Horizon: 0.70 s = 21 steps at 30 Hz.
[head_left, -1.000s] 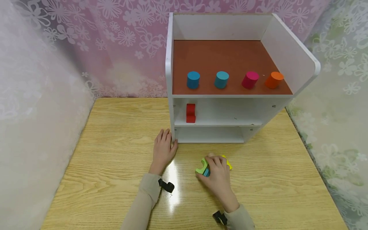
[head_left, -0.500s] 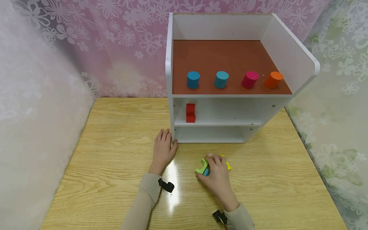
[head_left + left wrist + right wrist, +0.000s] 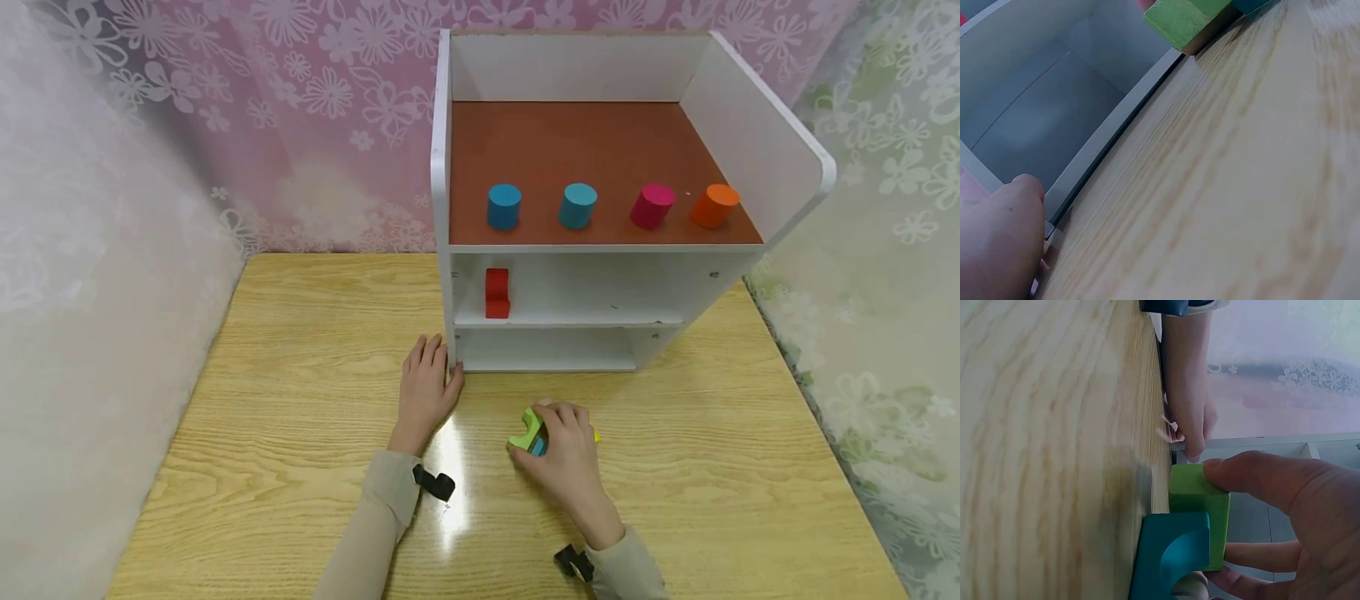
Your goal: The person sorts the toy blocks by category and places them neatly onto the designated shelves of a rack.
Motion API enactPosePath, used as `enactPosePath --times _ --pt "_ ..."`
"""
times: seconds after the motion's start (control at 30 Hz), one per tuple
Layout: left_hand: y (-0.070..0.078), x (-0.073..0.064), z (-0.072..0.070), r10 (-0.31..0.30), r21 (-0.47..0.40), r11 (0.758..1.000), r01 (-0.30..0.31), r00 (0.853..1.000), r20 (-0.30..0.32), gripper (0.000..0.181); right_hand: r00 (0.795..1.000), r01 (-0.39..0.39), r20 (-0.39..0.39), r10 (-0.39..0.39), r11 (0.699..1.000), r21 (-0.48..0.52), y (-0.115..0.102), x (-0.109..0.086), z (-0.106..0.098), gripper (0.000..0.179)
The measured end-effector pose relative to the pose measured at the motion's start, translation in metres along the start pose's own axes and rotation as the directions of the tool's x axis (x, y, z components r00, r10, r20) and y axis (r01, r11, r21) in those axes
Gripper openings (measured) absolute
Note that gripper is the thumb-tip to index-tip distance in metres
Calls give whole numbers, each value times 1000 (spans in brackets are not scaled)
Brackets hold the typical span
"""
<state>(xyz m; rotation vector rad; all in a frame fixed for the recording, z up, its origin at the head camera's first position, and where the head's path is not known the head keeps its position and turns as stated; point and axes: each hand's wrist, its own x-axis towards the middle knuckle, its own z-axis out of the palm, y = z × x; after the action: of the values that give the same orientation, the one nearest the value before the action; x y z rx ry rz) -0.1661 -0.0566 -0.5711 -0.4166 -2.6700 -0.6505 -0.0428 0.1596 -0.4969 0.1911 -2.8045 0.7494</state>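
My right hand [image 3: 566, 450] pinches a light green arch-shaped block [image 3: 527, 428] between thumb and fingers, low over the table in front of the shelf unit. Against it sits a teal block [image 3: 1172, 550] with a curved cut-out, partly covered by the hand in the head view. A sliver of a yellow block [image 3: 597, 434] shows past the fingers, and a pale wooden block [image 3: 1191, 586] is mostly hidden. My left hand [image 3: 426, 387] rests at the front left corner of the white shelf unit [image 3: 543, 322]; its fingers lie along the outer side, the thumb by the front edge.
Along the brown top stand a blue cylinder [image 3: 504, 207], a light blue cylinder [image 3: 578, 207], a crimson cylinder [image 3: 652, 207] and an orange cylinder [image 3: 715, 207]. A red curved block [image 3: 497, 293] stands on the middle shelf. The wooden table [image 3: 322, 333] extends to both sides.
Less of the yellow block shows beside my right hand than before. My right hand keeps its grip on the green block with barely any shift; the left hand stays put.
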Motion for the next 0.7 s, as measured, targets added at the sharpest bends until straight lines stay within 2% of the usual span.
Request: enactPosePath --times 0.17,0.4,0.57,0.7 --pt "1 0 -1 13 -3 1000 -13 1000 -15 39 1000 3 1 -3 1000 4 -1 0 -2 56" --pt "1 0 -1 0 -1 1000 0 1000 -4 39 999 -18 31 16 999 46 -3 1 -6 57" --pt "1 1 -2 1 -1 1000 -1 1000 -5 40 1000 2 17 -3 998 62 -5 3 -11 61" --pt "2 0 -2 -5 3 1000 5 1000 14 41 1000 -2 19 0 994 113 -7 6 -18 63"
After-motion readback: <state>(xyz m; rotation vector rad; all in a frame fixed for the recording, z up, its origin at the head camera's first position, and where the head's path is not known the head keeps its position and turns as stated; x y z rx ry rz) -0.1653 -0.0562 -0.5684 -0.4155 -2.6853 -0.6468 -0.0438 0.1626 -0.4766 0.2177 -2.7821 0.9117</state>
